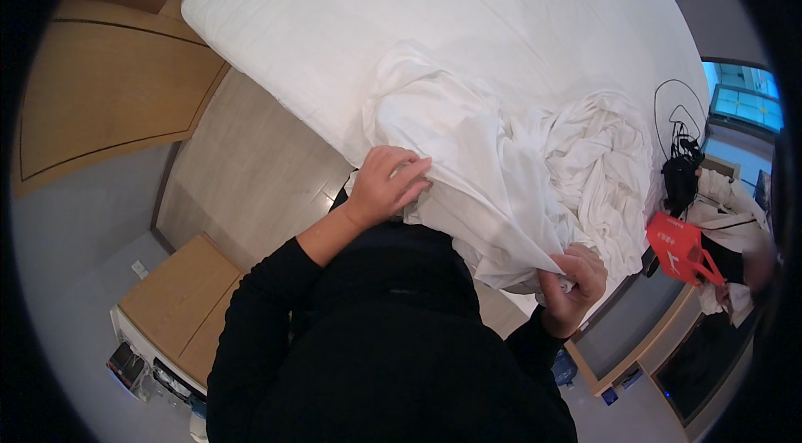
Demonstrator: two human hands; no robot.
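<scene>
A large white bed sheet [468, 134] lies bunched and wrinkled on the near side of the bed, its near edge drawn toward my body. My left hand [387, 185] is at the left end of that edge, fingers bent around the cloth; the thumb is partly hidden. Farther right and nearer to me, my right hand [574, 286] pinches the other end between thumb and fingers. Between both hands the edge runs in a fairly straight slanting line. Looser folds are heaped to the right.
The white mattress [317, 17] extends away from me. Wooden floor [242, 151] and a wooden cabinet [180, 301] are on the left. A red bag [681, 249], a black bag [681, 180] with cords and piled clothes [731, 201] sit to the right.
</scene>
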